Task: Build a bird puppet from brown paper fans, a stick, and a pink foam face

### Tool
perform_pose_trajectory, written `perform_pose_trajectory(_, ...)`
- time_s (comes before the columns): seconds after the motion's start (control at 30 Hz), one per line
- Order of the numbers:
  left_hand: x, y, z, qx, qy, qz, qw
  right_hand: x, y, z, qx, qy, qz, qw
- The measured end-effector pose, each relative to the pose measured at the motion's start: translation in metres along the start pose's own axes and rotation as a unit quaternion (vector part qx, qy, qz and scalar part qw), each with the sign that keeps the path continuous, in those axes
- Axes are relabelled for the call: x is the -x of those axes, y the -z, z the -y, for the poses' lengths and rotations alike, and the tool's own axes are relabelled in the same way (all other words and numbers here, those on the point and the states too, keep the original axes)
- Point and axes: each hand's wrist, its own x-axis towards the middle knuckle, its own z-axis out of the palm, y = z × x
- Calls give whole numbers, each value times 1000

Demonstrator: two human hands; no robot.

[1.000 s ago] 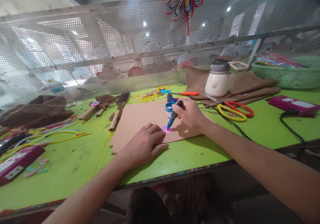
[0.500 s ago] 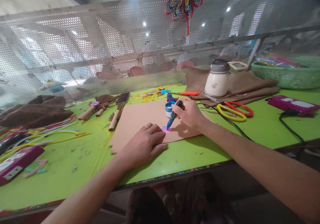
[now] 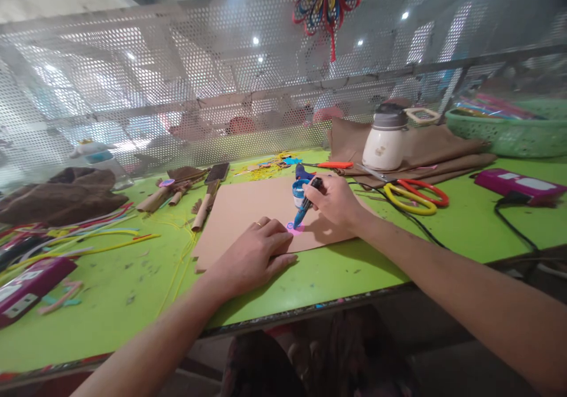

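My right hand [image 3: 339, 203] grips a blue marker pen [image 3: 302, 212], its tip down on a small pink piece [image 3: 299, 230]. Blue looped lines show on that piece to the left of the tip. My left hand [image 3: 254, 254] lies with fingers stretched out over the brown cardboard sheet [image 3: 239, 202], fingertips at the pink piece's left edge, partly covering it. Just behind the marker stands a small jar with a blue rim [image 3: 297, 195], and a dark blue glue gun [image 3: 303, 172] shows partly behind the jar.
Scissors with red and yellow handles [image 3: 410, 208] lie right of my right hand, beside a black cable. Behind them stand a white bottle [image 3: 384, 146] and folded brown cloth [image 3: 434, 149]. Brown rolled pieces [image 3: 202, 212], a phone [image 3: 217, 173] and a purple power strip [image 3: 38, 290] are leftward.
The marker tip has shifted very slightly left on the pink piece, and more blue line shows there. My left hand stays in place.
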Motion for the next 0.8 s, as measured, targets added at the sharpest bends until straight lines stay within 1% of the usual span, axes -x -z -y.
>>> perform_pose_trajectory(0.2, 1, 0, 0, 4, -1, -3, 1000, 0, 1, -1, 2, -5, -1, 1000)
perform_pose_trajectory(0.4, 1, 0, 0, 2, 3, -6, 1000, 0, 0, 0, 1, 10, -3, 1000)
perform_pose_trajectory(0.67, 0, -2, 1, 13, -4, -21, 1000, -1, 2, -2, 10, 18, 2, 1000)
perform_pose_trajectory(0.8, -1, -1, 1, 9, -6, -19, 1000, 0, 2, -1, 9, 15, 0, 1000)
